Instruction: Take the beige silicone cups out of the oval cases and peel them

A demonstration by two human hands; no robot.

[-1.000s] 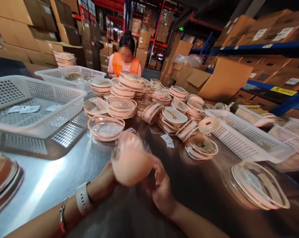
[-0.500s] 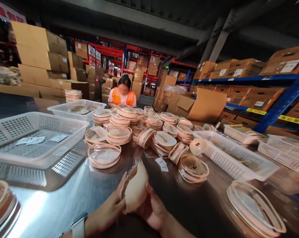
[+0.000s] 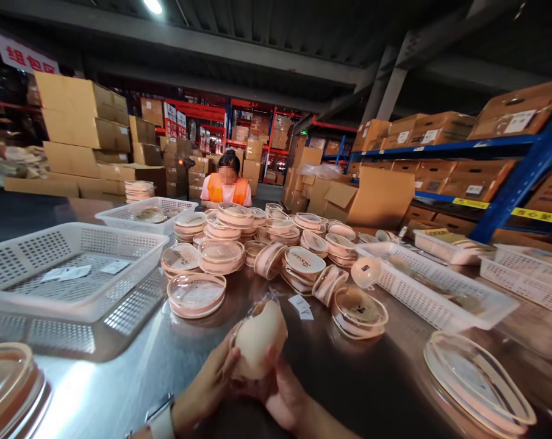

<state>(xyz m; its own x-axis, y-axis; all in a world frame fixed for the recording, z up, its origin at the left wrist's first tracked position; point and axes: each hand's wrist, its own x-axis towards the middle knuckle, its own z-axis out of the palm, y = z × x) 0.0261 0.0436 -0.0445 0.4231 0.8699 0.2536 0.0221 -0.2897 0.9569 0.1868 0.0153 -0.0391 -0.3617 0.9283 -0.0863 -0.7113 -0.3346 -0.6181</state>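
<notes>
A cream, rounded, cup-shaped pad point(image 3: 260, 341) with clear crinkled plastic about it is held low over the table in front of me. Its exact kind is unclear. My left hand point(image 3: 214, 375) grips its left side, thumb on the front face, and wears a watch at the wrist. From the right and below, my right hand point(image 3: 285, 390) closes on it with the thumb on the near face. Beyond it lie a white paper slip point(image 3: 301, 306) and a clear-topped round case point(image 3: 196, 296) with pinkish sides.
Many similar cases are piled mid-table, with more cases point(image 3: 479, 381) at the right front. White perforated baskets stand left point(image 3: 78, 305) and right point(image 3: 422, 299). A person in an orange vest point(image 3: 227, 188) sits opposite. Cardboard boxes point(image 3: 77, 128) and blue shelving point(image 3: 486, 146) stand behind.
The pad has tipped over in my hands, so its rounded face now shows more fully toward me. My left thumb has come onto its front. The camera view has tilted up slightly.
</notes>
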